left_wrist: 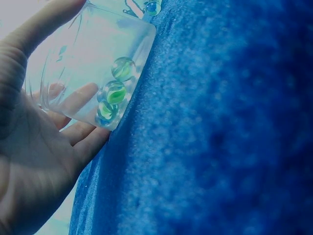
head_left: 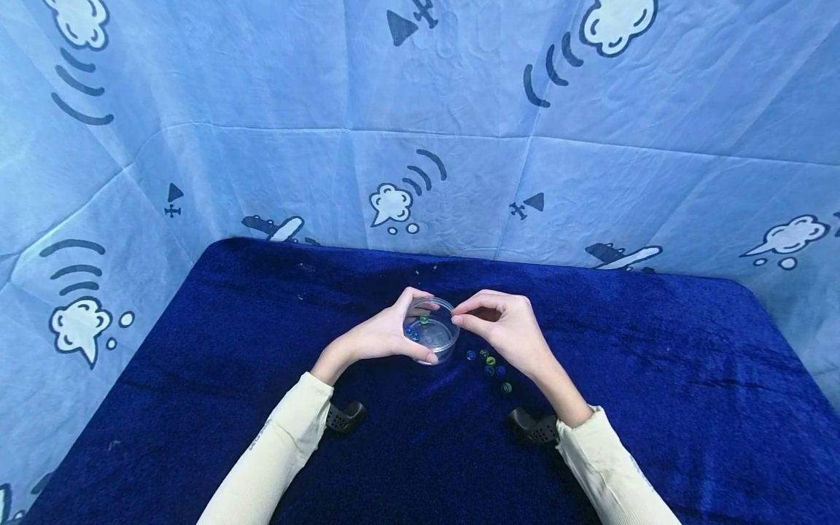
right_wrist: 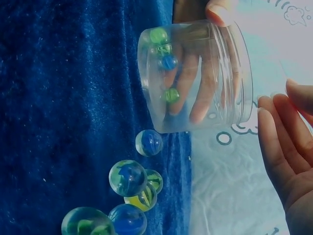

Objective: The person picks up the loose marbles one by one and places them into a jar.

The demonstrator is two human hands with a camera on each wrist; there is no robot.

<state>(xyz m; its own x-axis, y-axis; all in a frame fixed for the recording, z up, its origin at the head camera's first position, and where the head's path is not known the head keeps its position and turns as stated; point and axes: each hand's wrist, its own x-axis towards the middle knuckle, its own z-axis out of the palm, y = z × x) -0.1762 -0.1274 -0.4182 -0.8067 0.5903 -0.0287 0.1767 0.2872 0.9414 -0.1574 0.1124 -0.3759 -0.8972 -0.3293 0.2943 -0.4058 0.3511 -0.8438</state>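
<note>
My left hand (head_left: 383, 332) grips a clear plastic jar (head_left: 441, 357), tilted on its side with its mouth toward the right hand. Several green and blue glass marbles lie inside the jar, among them a green marble (right_wrist: 170, 95). My right hand (head_left: 502, 321) is at the jar's rim, thumb and fingertips brought close together. Whether a marble sits between those fingertips cannot be made out. Below the right hand, several loose marbles lie on the cloth, including a yellow-green marble (head_left: 491, 361) and a blue marble (right_wrist: 149, 142).
Dark blue velvet cloth (head_left: 420, 459) covers the table. Behind it hangs a light blue printed curtain (head_left: 295, 175). A black curved wrist mount (head_left: 348, 416) juts from the left sleeve, and another black mount (head_left: 531, 425) from the right.
</note>
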